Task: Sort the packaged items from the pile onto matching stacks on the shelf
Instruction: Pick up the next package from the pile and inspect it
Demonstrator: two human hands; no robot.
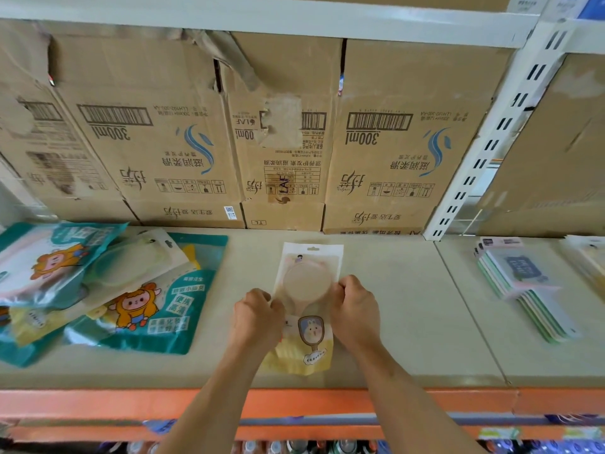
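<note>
A clear packaged hand mirror (307,283) with a round pale face and a yellow lower part lies flat on the middle of the beige shelf (409,309). My left hand (258,317) grips its left edge with curled fingers. At the right edge my right hand (355,309) grips the same package. To the left lies a loose pile of teal cartoon-printed packages (147,309), with a clear round-item package (137,260) mixed in. A neat stack of flat pastel packages (523,286) sits on the right part of the shelf.
Cardboard boxes (183,142) line the back of the shelf, under an upper white shelf board. A white slotted upright (491,139) divides the bays. An orange beam (294,403) marks the front edge, with bottles below. More packages (586,257) lie at the far right.
</note>
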